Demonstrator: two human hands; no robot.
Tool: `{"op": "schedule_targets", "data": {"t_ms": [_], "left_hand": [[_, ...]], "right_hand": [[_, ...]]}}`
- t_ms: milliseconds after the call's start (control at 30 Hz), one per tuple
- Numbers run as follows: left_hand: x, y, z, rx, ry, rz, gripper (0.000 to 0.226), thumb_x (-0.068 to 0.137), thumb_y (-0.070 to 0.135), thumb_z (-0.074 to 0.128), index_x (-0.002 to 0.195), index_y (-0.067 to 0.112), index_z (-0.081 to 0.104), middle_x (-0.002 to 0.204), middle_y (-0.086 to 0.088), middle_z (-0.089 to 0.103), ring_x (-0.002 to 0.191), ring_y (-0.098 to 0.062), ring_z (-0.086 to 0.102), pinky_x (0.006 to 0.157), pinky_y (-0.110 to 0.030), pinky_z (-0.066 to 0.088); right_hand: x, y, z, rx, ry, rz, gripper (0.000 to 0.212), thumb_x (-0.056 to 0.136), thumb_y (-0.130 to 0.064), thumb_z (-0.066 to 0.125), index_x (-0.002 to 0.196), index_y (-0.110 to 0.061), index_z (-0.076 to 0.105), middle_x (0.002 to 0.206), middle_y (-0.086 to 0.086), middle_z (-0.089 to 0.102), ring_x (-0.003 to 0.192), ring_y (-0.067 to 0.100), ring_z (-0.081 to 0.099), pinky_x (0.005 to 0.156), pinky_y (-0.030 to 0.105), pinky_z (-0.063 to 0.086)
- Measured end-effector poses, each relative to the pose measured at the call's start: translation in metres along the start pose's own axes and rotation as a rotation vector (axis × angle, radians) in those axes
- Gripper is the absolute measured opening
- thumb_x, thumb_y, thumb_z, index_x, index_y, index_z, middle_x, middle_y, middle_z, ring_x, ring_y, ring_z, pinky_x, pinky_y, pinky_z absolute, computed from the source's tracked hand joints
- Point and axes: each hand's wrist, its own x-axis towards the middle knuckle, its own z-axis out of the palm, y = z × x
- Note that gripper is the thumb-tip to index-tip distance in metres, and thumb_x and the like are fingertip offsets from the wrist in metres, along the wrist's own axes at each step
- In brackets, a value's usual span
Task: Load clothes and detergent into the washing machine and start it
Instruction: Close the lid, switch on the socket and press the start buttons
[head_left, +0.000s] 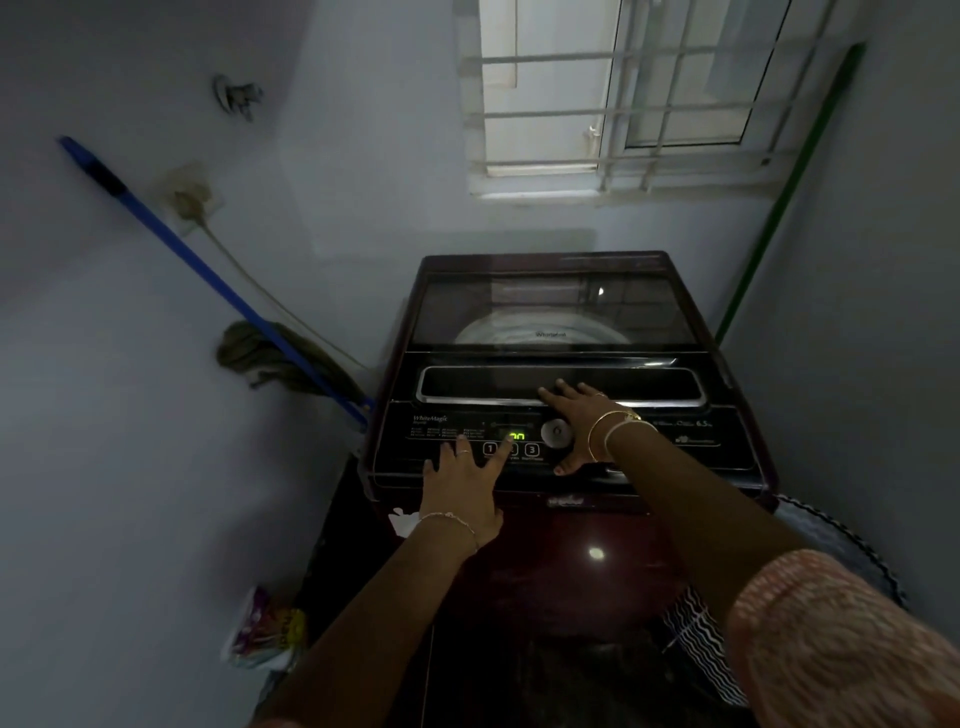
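Washing machine (566, 519) stands against the wall under the window, lid shut, display (511, 436) lit, so loading looks done. Left hand (460, 493) spreads its fingers on the control panel (675, 447), index reaching the numbered buttons; right hand (582, 421) lies flat, fingers wide, beside the dial (556, 432), probably steadying.

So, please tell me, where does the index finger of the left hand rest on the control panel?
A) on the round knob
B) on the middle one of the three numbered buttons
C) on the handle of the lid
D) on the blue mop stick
B: the left hand stretches its index finger onto the middle button of the numbered row, just below the lit green display.
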Motion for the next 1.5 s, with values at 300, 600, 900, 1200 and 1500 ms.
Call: {"op": "schedule_targets", "data": {"t_ms": [300,600,900,1200,1500], "left_hand": [[0.004,0.007,0.003,0.035,-0.04,-0.014,0.09,0.085,0.05,0.057,0.148,0.044,-0.007,0.155,-0.028,0.005,0.142,-0.046,0.011,0.116,-0.051,0.016],[0.003,0.007,0.002,-0.047,-0.046,-0.017,0.089,0.083,0.054,0.059,0.148,0.045,-0.001,0.157,-0.023,0.002,0.144,-0.044,0.008,0.108,-0.048,0.034],[0.003,0.007,0.0,-0.101,-0.047,-0.027,0.088,0.081,0.057,0.06,0.146,0.049,0.001,0.158,-0.02,-0.003,0.145,-0.041,0.004,0.107,-0.047,0.038],[0.002,0.004,-0.006,-0.061,-0.094,-0.005,0.088,0.081,0.059,0.058,0.146,0.051,-0.001,0.158,-0.019,-0.007,0.145,-0.042,0.004,0.109,-0.049,0.035],[0.009,0.015,-0.014,-0.047,-0.167,-0.066,0.08,0.087,0.057,0.053,0.148,0.046,0.003,0.157,-0.023,-0.006,0.144,-0.045,0.004,0.109,-0.052,0.03]], "right_hand": [[0.006,0.006,0.001,-0.03,-0.047,0.004,0.128,0.06,-0.041,0.084,0.15,-0.03,-0.006,0.16,0.001,-0.007,0.146,0.033,-0.002,0.113,0.057,0.023],[0.002,0.003,0.0,-0.021,-0.042,0.014,0.129,0.06,-0.038,0.085,0.15,-0.028,-0.007,0.16,0.0,-0.008,0.147,0.032,-0.002,0.114,0.056,0.024],[-0.001,0.001,-0.001,-0.009,-0.048,0.026,0.129,0.062,-0.036,0.083,0.15,-0.021,-0.009,0.159,0.0,-0.01,0.147,0.03,-0.005,0.115,0.055,0.023],[-0.001,0.0,-0.002,-0.006,-0.041,0.026,0.128,0.062,-0.035,0.084,0.15,-0.022,-0.008,0.16,0.0,-0.008,0.147,0.03,-0.004,0.114,0.055,0.024],[-0.002,0.0,-0.003,0.013,-0.034,0.028,0.128,0.062,-0.033,0.085,0.15,-0.022,-0.007,0.16,0.0,-0.008,0.147,0.03,-0.004,0.115,0.054,0.023]]}}
